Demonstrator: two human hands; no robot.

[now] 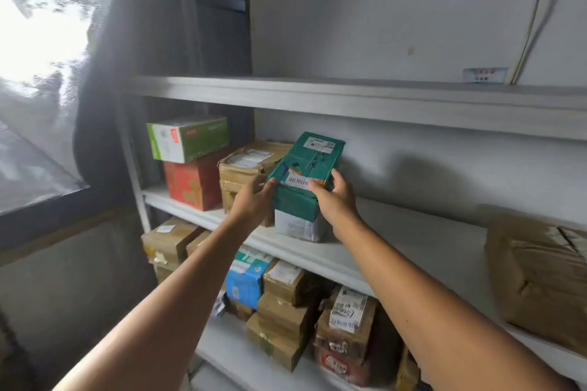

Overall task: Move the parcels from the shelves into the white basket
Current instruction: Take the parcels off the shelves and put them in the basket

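A green parcel (306,165) with white labels sits on top of a white-wrapped parcel (298,227) on the middle shelf (397,238). My left hand (252,200) touches its left front corner with the fingers curled round the edge. My right hand (333,197) grips its right front corner, thumb on the top face. Left of it stands a taped brown carton (244,174), then a green-and-white box (187,138) stacked on a red box (190,184). The white basket is not in view.
A large brown carton (540,276) sits at the right end of the middle shelf. The lower shelf holds several brown cartons (286,317) and a blue parcel (246,279). The top shelf (349,95) shows only a small label. A window is at the left.
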